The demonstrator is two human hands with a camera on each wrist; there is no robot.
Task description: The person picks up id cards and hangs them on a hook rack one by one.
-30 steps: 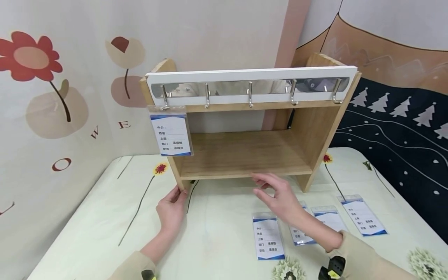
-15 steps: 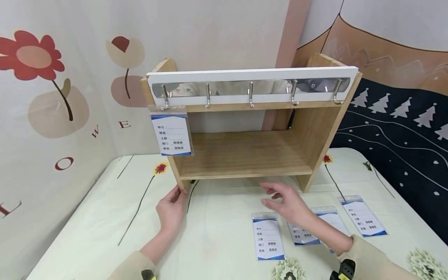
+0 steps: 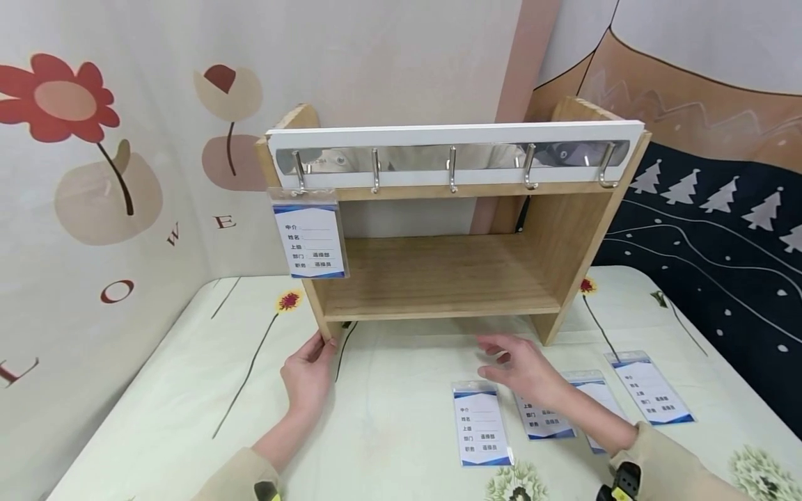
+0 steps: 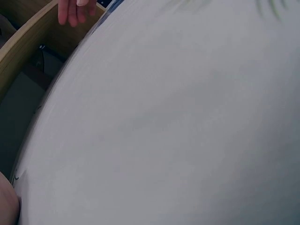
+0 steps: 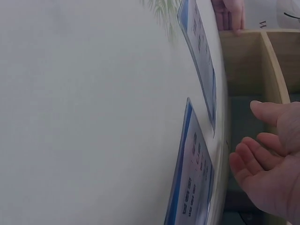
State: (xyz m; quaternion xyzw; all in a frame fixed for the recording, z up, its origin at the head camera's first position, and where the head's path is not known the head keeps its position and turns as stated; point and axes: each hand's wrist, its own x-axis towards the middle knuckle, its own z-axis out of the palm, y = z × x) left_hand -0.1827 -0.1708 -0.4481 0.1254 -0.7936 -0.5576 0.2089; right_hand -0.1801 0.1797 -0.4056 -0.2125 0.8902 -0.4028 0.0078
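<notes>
A small wooden shelf (image 3: pixel 438 275) stands on the table, with a white hook rail (image 3: pixel 413 179) along its top front. My left hand (image 3: pixel 307 383) grips the lower end of the shelf's left side panel between thumb and fingers. From the leftmost hook hangs a clear-sleeved ID badge (image 3: pixel 307 236). My right hand (image 3: pixel 526 370) is in front of the shelf's lower right, fingers loosely bent and holding nothing. Below and beside it lie several more badges, among them a near badge (image 3: pixel 481 428), one partly hidden by the forearm, and a far-right badge (image 3: pixel 651 390).
The other metal hooks (image 3: pixel 452 170) on the rail carry nothing. A pale flower-printed cloth (image 3: pixel 388 431) covers the table. Behind are a printed curtain (image 3: pixel 401 62) and, at the right, a dark cloth with white trees (image 3: pixel 708 250).
My right hand has drawn back from the shelf's lower front edge, moving right and toward me. The left hand keeps its grip on the side panel, and the hanging badge stays on its hook.
</notes>
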